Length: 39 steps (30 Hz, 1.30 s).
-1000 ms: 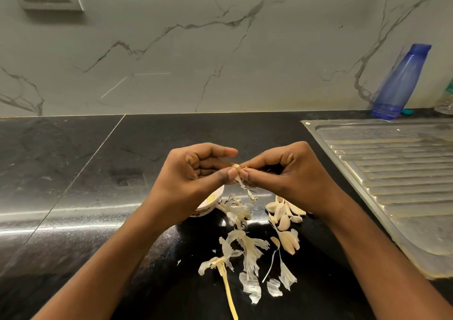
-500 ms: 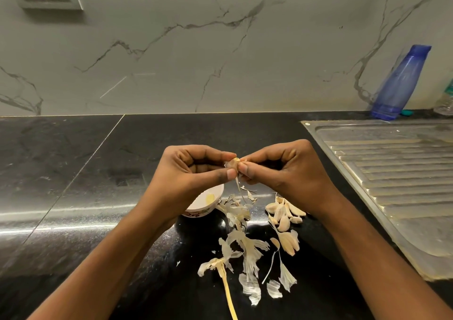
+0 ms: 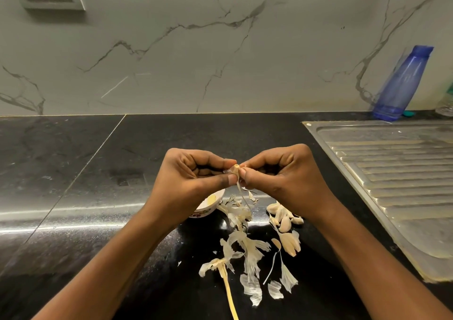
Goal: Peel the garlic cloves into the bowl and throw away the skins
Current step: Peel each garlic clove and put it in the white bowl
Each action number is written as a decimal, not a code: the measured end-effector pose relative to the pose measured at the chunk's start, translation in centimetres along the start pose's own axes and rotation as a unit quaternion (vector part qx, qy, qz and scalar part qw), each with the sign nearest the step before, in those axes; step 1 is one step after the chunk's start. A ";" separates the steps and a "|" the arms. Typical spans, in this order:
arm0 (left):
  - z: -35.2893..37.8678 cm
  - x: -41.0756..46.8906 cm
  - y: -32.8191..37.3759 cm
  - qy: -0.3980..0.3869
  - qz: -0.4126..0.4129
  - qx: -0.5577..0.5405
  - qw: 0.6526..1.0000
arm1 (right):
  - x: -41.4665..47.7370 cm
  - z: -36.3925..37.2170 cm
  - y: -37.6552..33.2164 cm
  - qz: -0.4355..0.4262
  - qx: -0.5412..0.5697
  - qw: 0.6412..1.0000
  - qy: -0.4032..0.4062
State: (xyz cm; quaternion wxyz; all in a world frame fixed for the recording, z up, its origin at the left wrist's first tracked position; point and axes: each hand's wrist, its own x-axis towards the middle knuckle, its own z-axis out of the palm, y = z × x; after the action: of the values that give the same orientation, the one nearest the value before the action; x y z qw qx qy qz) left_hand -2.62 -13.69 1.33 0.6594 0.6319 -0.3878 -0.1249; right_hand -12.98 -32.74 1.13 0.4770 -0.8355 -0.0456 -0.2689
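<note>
Head view | left hand [image 3: 193, 180] and right hand [image 3: 286, 177] pinch small pale garlic clove [image 3: 234, 169] | best strip the papery skin downward, clove steady.

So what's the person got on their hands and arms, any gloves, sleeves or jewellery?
Nothing that shows. The left hand and right hand are bare: no gloves, no rings, nails short and unpainted. The left forearm and right forearm are bare down to the picture's bottom edge: no watch, bracelet or sleeve in view.
</note>
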 end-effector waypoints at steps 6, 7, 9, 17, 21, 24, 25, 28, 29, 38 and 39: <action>0.0 -0.1 0.6 -0.002 -0.024 -0.045 0.999 | 0.0 -0.1 -0.2 -0.011 0.001 1.000 0.011; 0.0 0.0 0.7 -0.003 -0.031 -0.054 0.998 | 0.0 -0.1 -0.2 -0.009 0.001 1.000 0.013; 0.1 0.0 0.7 -0.006 -0.045 -0.072 0.996 | 0.1 -0.1 -0.1 -0.003 0.008 1.000 0.023; -0.6 0.2 0.9 -0.030 -0.082 -0.119 0.989 | 0.4 -0.3 -0.1 0.029 0.058 0.996 0.057; -0.6 0.2 1.0 -0.027 -0.090 -0.123 0.988 | 0.5 -1.3 -0.3 0.057 0.064 0.995 0.051; -0.5 0.2 1.0 -0.023 -0.101 -0.125 0.987 | 0.4 -1.9 -0.5 0.081 0.075 0.994 -0.001; -0.5 0.2 1.0 -0.025 -0.105 -0.127 0.986 | 0.4 -2.0 -0.5 0.086 0.076 0.993 -0.015; -0.4 0.1 0.8 -0.032 -0.104 -0.122 0.987 | 0.3 -2.0 -0.6 0.094 0.084 0.991 -0.051; -0.3 0.1 0.8 -0.029 -0.101 -0.117 0.988 | 0.3 -2.0 -0.5 0.097 0.086 0.990 -0.060; -0.2 0.1 0.6 -0.002 -0.054 -0.061 0.997 | 0.5 -1.2 -0.8 0.136 0.089 0.985 -0.055; -0.2 0.1 0.6 0.000 -0.040 -0.048 0.998 | 0.5 -1.0 -0.8 0.144 0.089 0.984 -0.056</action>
State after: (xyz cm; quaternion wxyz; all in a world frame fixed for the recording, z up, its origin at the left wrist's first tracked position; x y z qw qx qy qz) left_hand -2.63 -13.53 1.92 0.6834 0.6148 -0.3552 -0.1696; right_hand -13.24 -33.24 2.39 0.5796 -0.8015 0.0253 -0.1450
